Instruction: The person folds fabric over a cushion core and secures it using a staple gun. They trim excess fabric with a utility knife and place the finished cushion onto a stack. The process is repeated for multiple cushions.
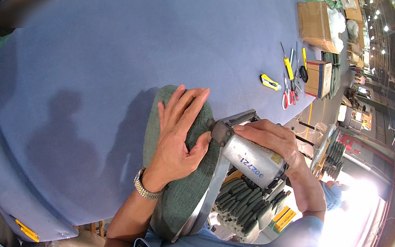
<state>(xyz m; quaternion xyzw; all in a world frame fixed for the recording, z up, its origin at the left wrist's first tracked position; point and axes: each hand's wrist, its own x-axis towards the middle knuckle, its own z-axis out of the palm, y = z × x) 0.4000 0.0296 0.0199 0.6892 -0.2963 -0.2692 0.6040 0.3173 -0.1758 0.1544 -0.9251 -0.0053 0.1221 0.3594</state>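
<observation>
A dark green fabric-covered pad (183,206), long and rounded, stands tilted at the near edge of the blue table, close against my body. My left hand (175,136) lies on its fabric with the fingers stretched and spread, thumb pointing toward the tool. In my right hand (273,136) is a silver pneumatic staple gun (254,160), its dark nose at the pad's right side near my left thumb. My right fingers wrap over the gun's body; its trigger is hidden. Whether the nose touches the pad, I cannot tell.
Right of the hands lie a yellow utility knife (270,82), red-handled scissors (285,99) and a yellow-handled screwdriver (289,68) on the blue table (90,52). Cardboard boxes (314,22) stand beyond. Several green pads (239,202) are stacked below, to my right.
</observation>
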